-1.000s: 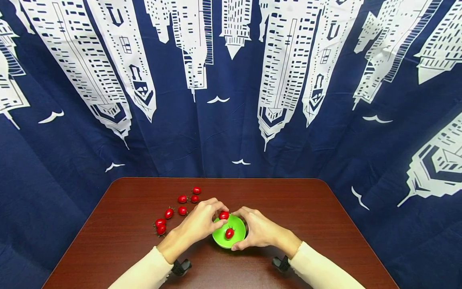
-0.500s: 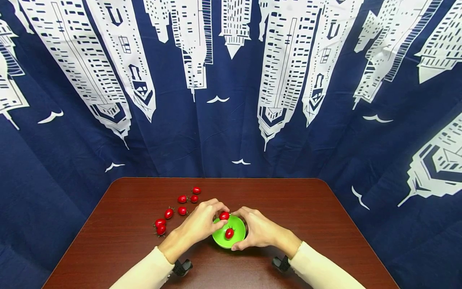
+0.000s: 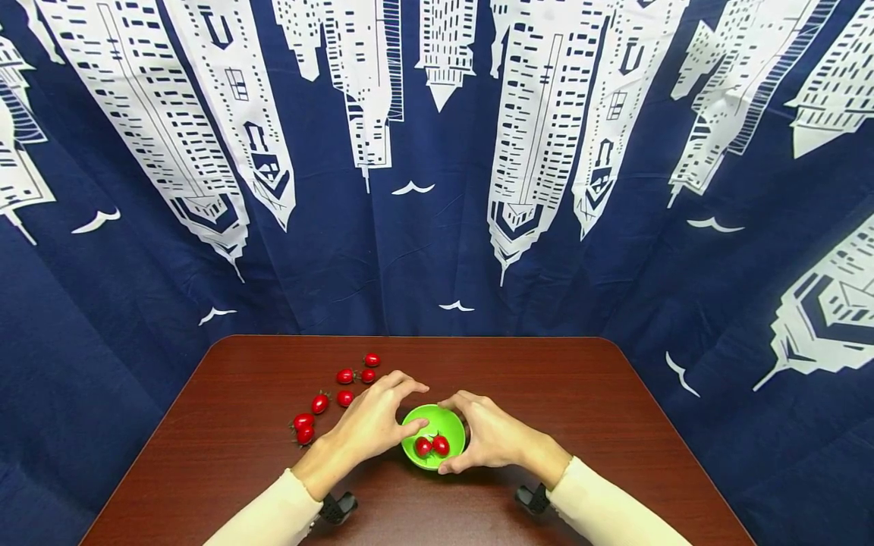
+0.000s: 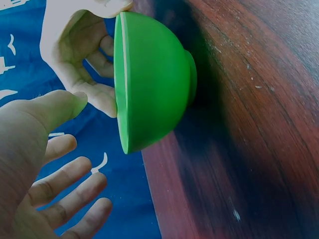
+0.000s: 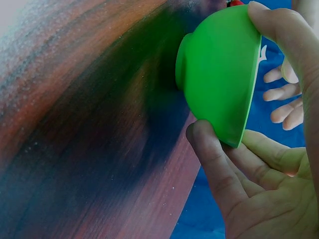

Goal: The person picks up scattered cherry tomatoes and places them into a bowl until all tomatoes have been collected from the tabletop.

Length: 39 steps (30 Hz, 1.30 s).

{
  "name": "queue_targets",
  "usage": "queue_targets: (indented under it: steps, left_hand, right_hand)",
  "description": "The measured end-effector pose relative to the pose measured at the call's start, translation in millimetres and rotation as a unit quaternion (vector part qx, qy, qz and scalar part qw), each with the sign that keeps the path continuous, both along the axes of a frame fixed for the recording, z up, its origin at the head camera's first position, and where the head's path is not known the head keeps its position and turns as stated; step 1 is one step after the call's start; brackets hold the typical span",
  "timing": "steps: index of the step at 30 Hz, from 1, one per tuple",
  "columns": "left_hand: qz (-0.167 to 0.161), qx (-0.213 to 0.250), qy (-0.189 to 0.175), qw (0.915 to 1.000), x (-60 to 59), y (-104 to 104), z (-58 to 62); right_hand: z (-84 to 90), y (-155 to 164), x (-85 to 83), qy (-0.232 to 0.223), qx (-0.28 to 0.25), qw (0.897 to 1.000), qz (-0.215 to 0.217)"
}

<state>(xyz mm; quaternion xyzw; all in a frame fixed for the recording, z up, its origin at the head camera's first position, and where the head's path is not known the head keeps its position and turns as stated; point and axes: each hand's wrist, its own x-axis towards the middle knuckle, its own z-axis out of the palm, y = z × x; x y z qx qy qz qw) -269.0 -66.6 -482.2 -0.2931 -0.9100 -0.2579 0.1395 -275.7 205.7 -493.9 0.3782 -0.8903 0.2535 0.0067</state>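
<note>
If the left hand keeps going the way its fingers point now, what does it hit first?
Likely the right hand across the green bowl: the left hand, open, points over the rim. Height is unclear, so it may clip the rim first.

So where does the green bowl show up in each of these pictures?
Head: bowl low centre, between both hands, two tomatoes inside.
Left wrist: bowl upper centre, seen from outside.
Right wrist: bowl upper right, gripped by the right hand.
Shared landmark: the table.
</note>
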Motion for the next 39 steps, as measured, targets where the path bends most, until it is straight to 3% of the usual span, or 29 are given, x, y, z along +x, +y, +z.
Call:
queue_targets:
  steps: [10,19,30,39]
  left_hand:
    - [0.014,-0.006,-0.004,0.9999,2.5,-14.5,-5.9]
    - [0.053,-0.008,-0.002,0.9986,6.4,-27.4,-5.2]
    - [0.061,-0.001,0.006,0.9981,10.9,-47.5,-7.1]
    - [0.097,-0.005,0.016,0.9952,16.4,-69.4,-10.8]
  right_hand:
    - [-2.3,-0.7,0.5,-0.008,0.003,1.000,-0.006]
    - [-1.8,-1.2,0.3,-0.003,0.003,1.000,-0.008]
    - [-2.7,-0.1,0.3,0.009,0.001,1.000,-0.005]
    - [-1.2,-0.8,0.6,-0.002,0.005,1.000,-0.013]
